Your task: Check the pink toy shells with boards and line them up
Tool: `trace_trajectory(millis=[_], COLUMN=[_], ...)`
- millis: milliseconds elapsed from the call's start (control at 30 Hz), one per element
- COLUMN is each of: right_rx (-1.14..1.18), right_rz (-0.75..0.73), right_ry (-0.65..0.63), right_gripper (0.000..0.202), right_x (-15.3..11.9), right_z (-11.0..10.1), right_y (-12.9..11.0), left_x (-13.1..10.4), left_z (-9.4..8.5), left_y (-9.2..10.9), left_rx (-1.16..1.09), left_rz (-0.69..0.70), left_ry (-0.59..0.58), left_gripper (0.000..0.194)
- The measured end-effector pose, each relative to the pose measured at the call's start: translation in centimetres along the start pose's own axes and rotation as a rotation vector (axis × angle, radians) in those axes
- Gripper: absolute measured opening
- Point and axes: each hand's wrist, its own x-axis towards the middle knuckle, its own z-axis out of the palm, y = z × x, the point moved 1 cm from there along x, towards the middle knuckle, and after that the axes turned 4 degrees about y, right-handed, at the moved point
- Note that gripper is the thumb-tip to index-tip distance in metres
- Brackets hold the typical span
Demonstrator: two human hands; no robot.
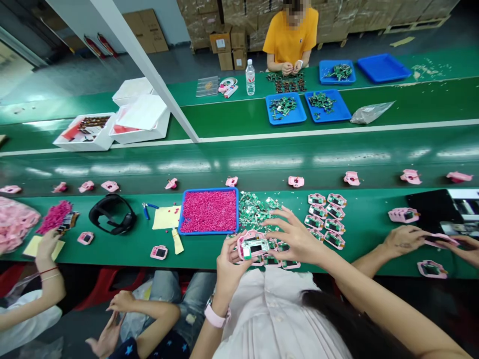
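Observation:
My left hand (229, 262), with a watch on a pink strap at its wrist, is closed around the edge of a pink plastic housing (242, 245). A green circuit board with a dark display (257, 248) sits in that housing, facing up. My right hand (295, 237) hovers just right of it with fingers spread; whether its thumb touches the housing cannot be told. Beneath my hands lie more pink housings with boards (290, 264), partly hidden. Loose small green circuit boards (254, 212) are heaped behind, beside a blue tray (209, 233) of small magenta pieces.
Filled housings (325, 219) stand in two columns to the right. Pink shells (296, 181) are spaced along the green belt ahead. Co-workers' hands (406, 243) work at right, others at left. A black headset (112, 214), cutters (146, 210) and yellow paper (164, 218) lie leftward.

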Motion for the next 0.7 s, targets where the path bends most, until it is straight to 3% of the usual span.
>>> trace_trajectory(millis=[267, 467, 567, 700], right_rx=[-0.06, -0.005, 0.011, 0.036], right_rz=[-0.04, -0.004, 0.033, 0.1], right_ry=[0.014, 0.054, 0.074, 0.102], right_gripper=[0.025, 0.022, 0.023, 0.026], right_x=[0.3, 0.1, -0.1, -0.6], right_z=[-0.3, -0.7, -0.5, 0.5], right_y=[-0.7, -1.5, -1.7, -2.0], left_x=[-0.4, -0.4, -0.3, 0.1], left_z=[0.5, 0.5, 0.7, 1.2], left_y=[0.0, 0.1, -0.1, -0.7], left_rx=[-0.01, -0.104, -0.145, -0.098], left_rz=[0.01, -0.067, -0.043, -0.096], left_ry=[-0.031, -0.076, -0.125, -0.014], left_gripper=[0.06, 0.065, 0.063, 0.052])
